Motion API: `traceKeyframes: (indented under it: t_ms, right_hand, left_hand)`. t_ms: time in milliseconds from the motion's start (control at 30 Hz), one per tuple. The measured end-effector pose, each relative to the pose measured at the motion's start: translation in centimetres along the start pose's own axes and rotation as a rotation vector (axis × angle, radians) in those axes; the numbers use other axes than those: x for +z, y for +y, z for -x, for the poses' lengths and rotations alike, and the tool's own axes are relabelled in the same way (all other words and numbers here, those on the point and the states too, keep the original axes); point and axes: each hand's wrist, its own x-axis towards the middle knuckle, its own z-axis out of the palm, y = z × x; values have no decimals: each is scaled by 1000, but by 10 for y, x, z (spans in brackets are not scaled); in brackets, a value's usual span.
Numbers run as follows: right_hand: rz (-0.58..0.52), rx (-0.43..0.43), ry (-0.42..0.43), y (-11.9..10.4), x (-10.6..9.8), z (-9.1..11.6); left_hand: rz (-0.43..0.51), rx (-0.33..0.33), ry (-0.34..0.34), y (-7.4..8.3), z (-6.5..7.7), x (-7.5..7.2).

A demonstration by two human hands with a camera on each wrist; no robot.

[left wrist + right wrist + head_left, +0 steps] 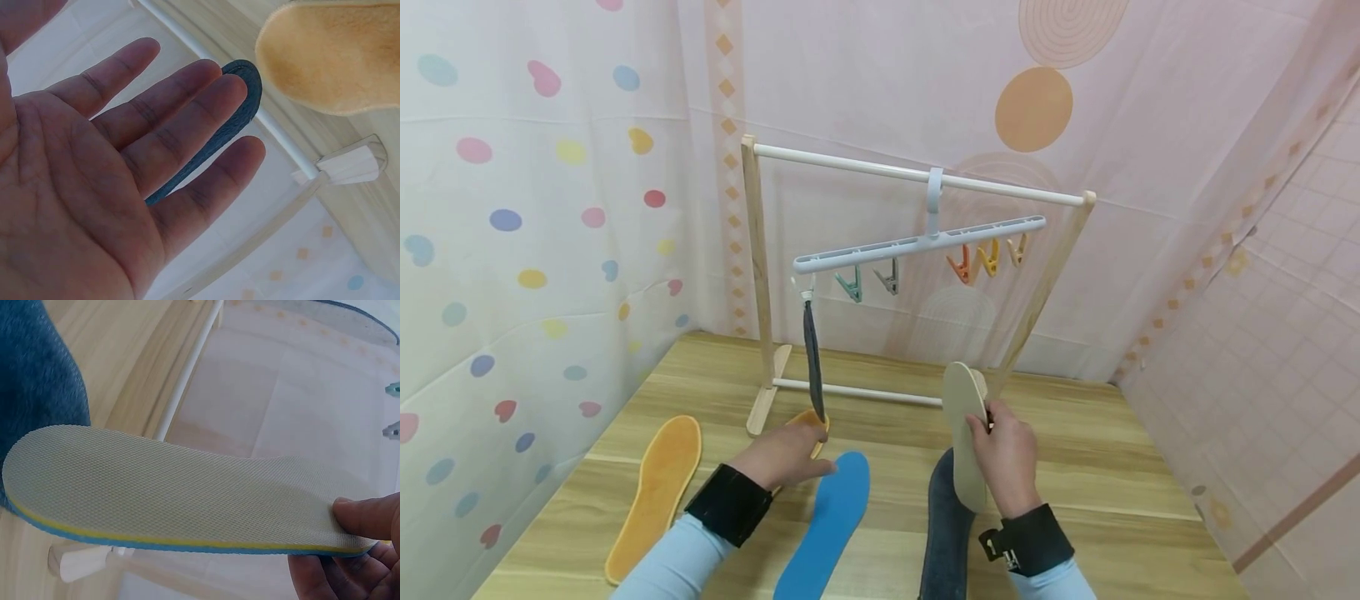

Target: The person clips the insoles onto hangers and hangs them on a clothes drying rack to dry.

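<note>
Head view: The right hand (1009, 454) pinches a cream insole (964, 417) above the table (1090, 467). The left hand (790, 454) is spread near the lower end of a hanging dark insole (813, 358). The hanger (887, 250) sits askew to the rod (850, 166); uneven load could slide it along, and a knock could free the dark insole from its white clip (807, 294).

Left wrist view: Fingers are straight and apart; contact with the dark insole cannot be told. An orange insole (331, 56) nearby is fuzzy and round-ended.

Right wrist view: Thumb and fingers grip one end only; a loose pinch could let the far end droop. The face is mesh, the edge yellow and blue.
</note>
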Motion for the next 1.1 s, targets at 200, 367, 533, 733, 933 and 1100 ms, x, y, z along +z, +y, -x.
traceKeyframes:
  t_ms: [200,367,533,733,933,1100]
  right_hand:
    - [-27,-12,-13,-8,5,2]
    - [-50,-29,-7,-14,10,5]
    - [-71,-36,5,-20,13,6]
    - [-73,-70,36,-27,17,6]
    - [-81,-72,29,-34,20,5]
    - [-102,-74,20,-42,23,5]
  left_hand:
    - [7,18,27,4,1,-7]
    - [18,41,40,7,1,-11]
    - [-9,29,57,8,-1,-14]
    - [-38,27,89,10,-2,-21]
    - [-27,28,131,18,-9,-34]
    - [-49,34,181,28,-13,-47]
